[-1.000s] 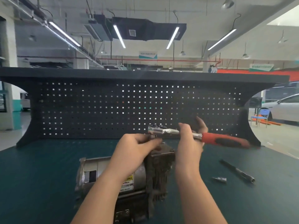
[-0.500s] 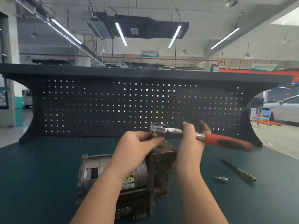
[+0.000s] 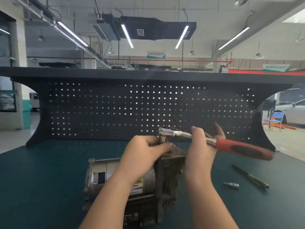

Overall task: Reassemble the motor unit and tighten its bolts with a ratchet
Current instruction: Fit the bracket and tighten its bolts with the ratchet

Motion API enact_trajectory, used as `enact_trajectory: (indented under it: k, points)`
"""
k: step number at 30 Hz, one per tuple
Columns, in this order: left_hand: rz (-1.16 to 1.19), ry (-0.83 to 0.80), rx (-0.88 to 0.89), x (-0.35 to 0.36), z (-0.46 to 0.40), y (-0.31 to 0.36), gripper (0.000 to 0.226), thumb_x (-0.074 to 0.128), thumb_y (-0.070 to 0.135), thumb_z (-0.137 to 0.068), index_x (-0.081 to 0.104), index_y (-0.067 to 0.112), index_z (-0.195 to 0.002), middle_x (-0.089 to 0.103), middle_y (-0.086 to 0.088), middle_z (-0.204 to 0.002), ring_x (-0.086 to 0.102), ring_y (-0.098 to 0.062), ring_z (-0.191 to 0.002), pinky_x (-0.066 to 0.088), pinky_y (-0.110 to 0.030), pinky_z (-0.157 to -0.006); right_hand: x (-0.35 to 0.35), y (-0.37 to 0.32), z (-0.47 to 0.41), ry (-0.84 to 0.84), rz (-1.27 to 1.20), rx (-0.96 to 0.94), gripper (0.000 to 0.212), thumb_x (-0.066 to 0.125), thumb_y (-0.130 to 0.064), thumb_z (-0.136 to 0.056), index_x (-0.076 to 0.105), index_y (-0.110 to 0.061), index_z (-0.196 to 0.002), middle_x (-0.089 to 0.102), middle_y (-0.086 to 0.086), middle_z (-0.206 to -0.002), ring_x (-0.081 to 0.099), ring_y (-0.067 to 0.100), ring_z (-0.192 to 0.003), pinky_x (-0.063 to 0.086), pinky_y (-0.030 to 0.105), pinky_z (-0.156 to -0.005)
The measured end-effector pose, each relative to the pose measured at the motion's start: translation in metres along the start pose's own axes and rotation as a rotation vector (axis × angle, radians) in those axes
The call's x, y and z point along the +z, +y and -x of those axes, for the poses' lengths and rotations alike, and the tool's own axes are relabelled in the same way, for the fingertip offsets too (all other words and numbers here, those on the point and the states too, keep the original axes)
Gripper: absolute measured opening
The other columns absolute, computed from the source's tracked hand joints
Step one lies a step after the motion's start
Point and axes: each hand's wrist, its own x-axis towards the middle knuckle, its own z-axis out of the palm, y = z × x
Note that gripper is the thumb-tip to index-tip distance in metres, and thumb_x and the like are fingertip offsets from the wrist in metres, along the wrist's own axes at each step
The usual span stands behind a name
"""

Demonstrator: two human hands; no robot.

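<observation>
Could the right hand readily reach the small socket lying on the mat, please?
Probably not yet: the right hand is gripping the ratchet. The small socket lies unobstructed on the mat.

Quick count: one motor unit (image 3: pixel 115 177), one ratchet (image 3: pixel 214 142), two hands on them, plus two loose bits on the mat, a small socket (image 3: pixel 231 185) and one extension bar (image 3: pixel 250 179).

Bright ceiling strip lights (image 3: pixel 127 36), wide-angle edge bending, ratchet handle (image 3: pixel 244 148) seemingly motion-blurred
</observation>
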Motion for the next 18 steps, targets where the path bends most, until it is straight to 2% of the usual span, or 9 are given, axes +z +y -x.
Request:
enact_trajectory:
  k: [2, 4, 6, 9, 11, 13, 15, 16, 18]
  points:
    - [0.047, 0.021, -0.002, 0.0, 0.001, 0.002, 0.006, 0.075, 0.026, -0.081, 0.079, 0.021, -0.081, 0.076, 0.007, -0.079, 0.072, -0.006, -0.079, 0.054, -0.026, -0.077, 0.006, 0.001, 0.007, 0.021, 0.057, -0.141, 0.047, 0.056, -0.003, -0.083, 0.048, -0.034, -0.117, 0.056, -0.013, -0.083, 0.053, -0.001, -0.073, 0.044, 0.025, -0.076]
    - [0.112, 0.025, -0.001, -0.001, 0.004, 0.006, 0.006, 0.075, 0.022, -0.081, 0.078, 0.022, -0.075, 0.075, 0.005, -0.073, 0.069, -0.003, -0.067, 0.051, -0.017, -0.062, 0.016, -0.003, 0.017, -0.064, 0.178, -0.32, 0.047, 0.06, -0.007, -0.077, 0.052, -0.045, -0.105, 0.06, -0.019, -0.082, 0.051, -0.005, -0.081, 0.041, 0.023, -0.077]
    - [0.116, 0.03, -0.004, -0.001, 0.007, 0.009, 0.032, 0.068, 0.023, -0.087, 0.072, 0.026, -0.055, 0.066, 0.008, -0.052, 0.057, 0.001, -0.047, 0.041, -0.013, -0.045, 0.025, -0.003, 0.031, -0.132, 0.313, -0.476, 0.042, 0.058, -0.025, -0.076, 0.048, -0.058, -0.1, 0.055, -0.022, -0.095, 0.048, 0.004, -0.1, 0.038, 0.019, -0.082]
    - [0.1, 0.012, -0.028, -0.001, 0.009, 0.014, 0.049, 0.06, 0.039, -0.09, 0.063, 0.025, -0.043, 0.055, 0.01, -0.041, 0.048, 0.001, -0.036, 0.035, -0.011, -0.038, 0.021, 0.0, 0.046, -0.179, 0.533, -0.826, 0.035, 0.047, -0.029, -0.078, 0.047, -0.043, -0.11, 0.054, -0.015, -0.097, 0.04, 0.009, -0.102, 0.028, 0.034, -0.092]
    - [0.095, 0.003, -0.009, -0.001, 0.007, 0.012, 0.029, 0.067, 0.031, -0.088, 0.073, 0.028, -0.059, 0.067, 0.009, -0.055, 0.058, 0.001, -0.048, 0.043, -0.014, -0.045, 0.012, -0.002, 0.033, -0.156, 0.452, -0.712, 0.038, 0.044, -0.024, -0.075, 0.049, -0.047, -0.105, 0.055, -0.016, -0.091, 0.044, 0.007, -0.1, 0.031, 0.03, -0.091]
    - [0.033, 0.004, 0.017, 0.001, 0.005, 0.007, 0.013, 0.071, 0.028, -0.085, 0.078, 0.025, -0.076, 0.075, 0.01, -0.073, 0.068, 0.001, -0.068, 0.05, -0.016, -0.063, 0.006, -0.005, 0.019, -0.086, 0.228, -0.39, 0.036, 0.045, -0.018, -0.075, 0.049, -0.046, -0.098, 0.054, -0.016, -0.085, 0.052, 0.004, -0.09, 0.039, 0.022, -0.08]
    - [0.0, 0.041, 0.0, 0.0, 0.002, 0.002, 0.011, 0.071, 0.027, -0.086, 0.079, 0.023, -0.08, 0.076, 0.01, -0.078, 0.07, -0.002, -0.076, 0.052, -0.022, -0.076, 0.006, -0.004, 0.012, -0.024, 0.044, -0.099, 0.031, 0.049, -0.012, -0.083, 0.05, -0.038, -0.099, 0.052, -0.013, -0.082, 0.054, -0.006, -0.071, 0.04, 0.011, -0.064]
    - [0.027, 0.041, -0.01, -0.002, 0.001, 0.002, 0.012, 0.07, 0.028, -0.086, 0.079, 0.022, -0.081, 0.075, 0.01, -0.076, 0.07, -0.002, -0.073, 0.053, -0.024, -0.075, 0.008, -0.008, 0.014, -0.004, 0.052, -0.099, 0.03, 0.049, -0.011, -0.086, 0.051, -0.037, -0.099, 0.051, -0.013, -0.081, 0.054, -0.006, -0.07, 0.04, 0.012, -0.064]
    - [0.07, 0.02, -0.006, 0.0, 0.004, 0.003, 0.016, 0.066, 0.029, -0.09, 0.077, 0.018, -0.086, 0.072, 0.01, -0.071, 0.063, -0.002, -0.061, 0.054, -0.025, -0.067, 0.013, -0.008, 0.026, -0.073, 0.279, -0.38, 0.028, 0.044, -0.019, -0.083, 0.054, -0.04, -0.099, 0.05, -0.017, -0.081, 0.057, 0.011, -0.09, 0.041, 0.027, -0.079]
